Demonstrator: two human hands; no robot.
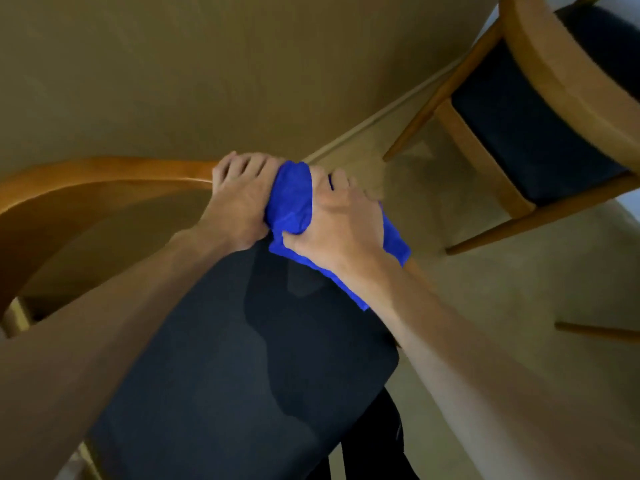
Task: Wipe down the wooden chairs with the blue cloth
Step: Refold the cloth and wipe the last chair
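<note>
The left hand [239, 202] gripped the curved wooden back rail [104, 174] of the near chair [242, 358], fingers [242, 164] slightly spread and curled over the rail's top edge. The cloth [292, 202] sat bunched on the rail just right of those fingers, touching the left hand's edge. The right hand [336, 223] clamped the cloth, thumb pressed into the bunch, fingers curled over its far side; loose cloth hung below the right palm. A second chair [540, 126] stood well apart, beyond the right fingers, on the floor [502, 289].
</note>
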